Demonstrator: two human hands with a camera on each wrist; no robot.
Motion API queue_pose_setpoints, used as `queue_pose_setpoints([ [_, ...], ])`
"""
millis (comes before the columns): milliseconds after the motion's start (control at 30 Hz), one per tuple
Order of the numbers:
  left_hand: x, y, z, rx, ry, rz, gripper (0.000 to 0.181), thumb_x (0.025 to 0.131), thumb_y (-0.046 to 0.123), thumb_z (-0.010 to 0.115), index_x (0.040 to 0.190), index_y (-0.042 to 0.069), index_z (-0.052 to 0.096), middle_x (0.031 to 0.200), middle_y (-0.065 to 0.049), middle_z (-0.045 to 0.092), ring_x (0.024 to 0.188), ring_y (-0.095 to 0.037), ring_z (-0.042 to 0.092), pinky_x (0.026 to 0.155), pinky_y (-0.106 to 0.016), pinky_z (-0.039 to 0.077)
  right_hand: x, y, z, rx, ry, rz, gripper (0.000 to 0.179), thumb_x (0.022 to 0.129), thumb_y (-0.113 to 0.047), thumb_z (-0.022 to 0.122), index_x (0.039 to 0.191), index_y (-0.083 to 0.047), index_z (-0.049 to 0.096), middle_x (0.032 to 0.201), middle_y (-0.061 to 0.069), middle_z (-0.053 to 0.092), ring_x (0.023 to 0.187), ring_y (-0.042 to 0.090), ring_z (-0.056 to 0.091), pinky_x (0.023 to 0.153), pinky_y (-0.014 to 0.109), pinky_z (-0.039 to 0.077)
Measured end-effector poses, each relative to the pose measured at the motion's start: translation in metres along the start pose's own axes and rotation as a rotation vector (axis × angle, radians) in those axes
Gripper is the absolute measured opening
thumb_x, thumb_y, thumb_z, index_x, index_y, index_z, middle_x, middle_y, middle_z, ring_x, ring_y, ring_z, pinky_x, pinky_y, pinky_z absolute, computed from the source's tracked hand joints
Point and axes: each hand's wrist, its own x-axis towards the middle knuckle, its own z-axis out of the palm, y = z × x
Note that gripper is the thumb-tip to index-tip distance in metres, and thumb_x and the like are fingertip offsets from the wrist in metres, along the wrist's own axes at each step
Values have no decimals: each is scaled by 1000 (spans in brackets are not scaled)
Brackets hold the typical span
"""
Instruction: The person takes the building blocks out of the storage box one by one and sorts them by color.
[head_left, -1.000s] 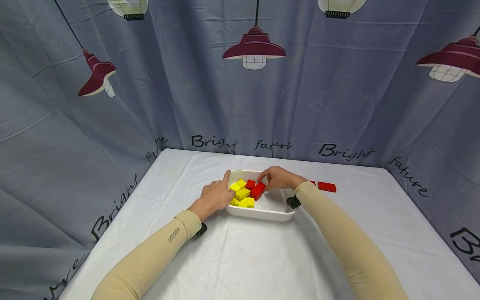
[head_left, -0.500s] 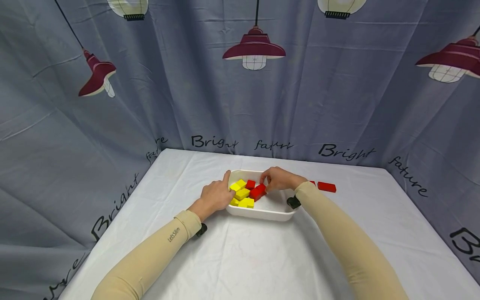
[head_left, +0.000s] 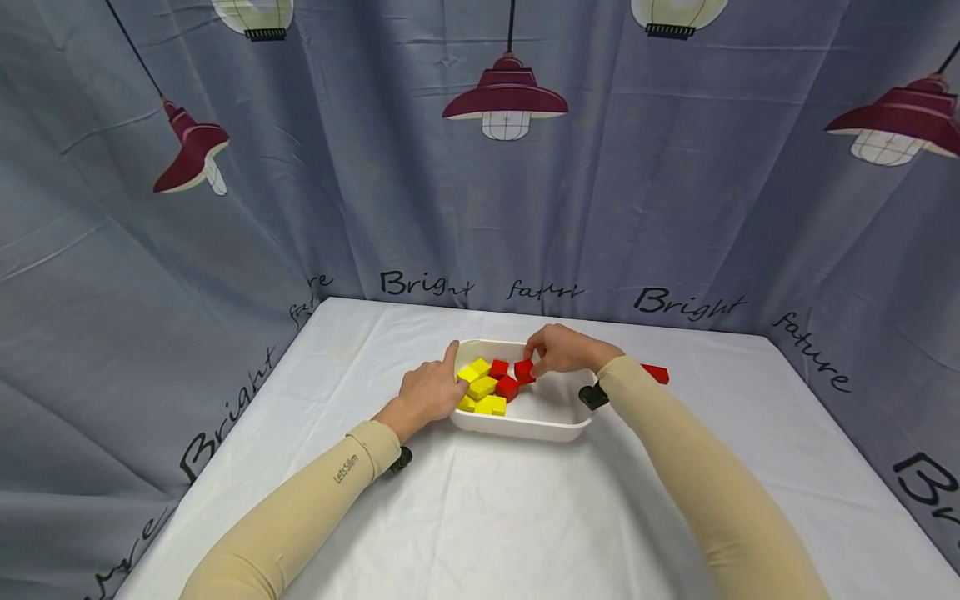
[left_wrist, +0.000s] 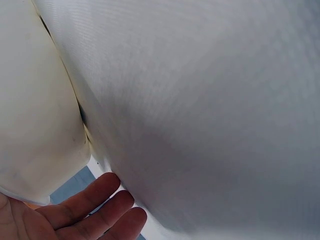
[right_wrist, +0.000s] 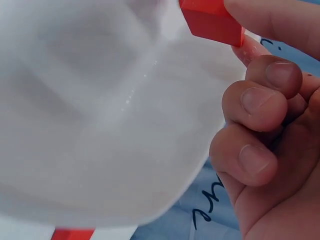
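Observation:
A white plastic box (head_left: 517, 427) stands on the table with yellow blocks (head_left: 483, 387) in its left part and red blocks (head_left: 507, 388) beside them. My left hand (head_left: 431, 392) holds the box's left rim, thumb over the edge. In the left wrist view the other fingers (left_wrist: 95, 200) lie along the outside of the wall. Thumb and index finger of my right hand (head_left: 564, 347) pinch a red block (right_wrist: 212, 22), tilted over the inside of the box. The remaining right fingers (right_wrist: 257, 102) are curled in.
Another red block (head_left: 656, 372) lies on the white tablecloth (head_left: 495, 517) right of the box, partly behind the right sleeve. A grey printed curtain (head_left: 465, 208) hangs behind the table.
My right hand has moved slightly up with one red block, parting it from the red block beside it. The left hand has stayed on the rim.

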Motion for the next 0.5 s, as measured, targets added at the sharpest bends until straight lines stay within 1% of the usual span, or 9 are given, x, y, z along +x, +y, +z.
queue_pose_setpoints([
  [100,0,0,1,-5,-4,-5,77,94,39,47,161,15,18,123,-15,68,101,-27,66,76,-45,54,-5,-2,-5,4,2,3,16,87,-17,77,103,-14,73,71,2,52,69,18,49,63,29,38],
  [233,0,0,1,-7,1,-6,77,94,38,48,161,15,18,122,-15,68,102,-27,66,76,-45,54,-13,-3,-13,-1,26,3,20,87,-19,77,105,-13,73,72,3,52,69,19,49,62,28,38],
  [500,0,0,1,-8,6,-1,78,94,38,48,161,15,18,122,-15,68,103,-28,66,76,-46,54,-28,4,-25,2,88,18,20,85,-19,78,104,-12,73,73,4,53,71,19,49,61,29,38],
])
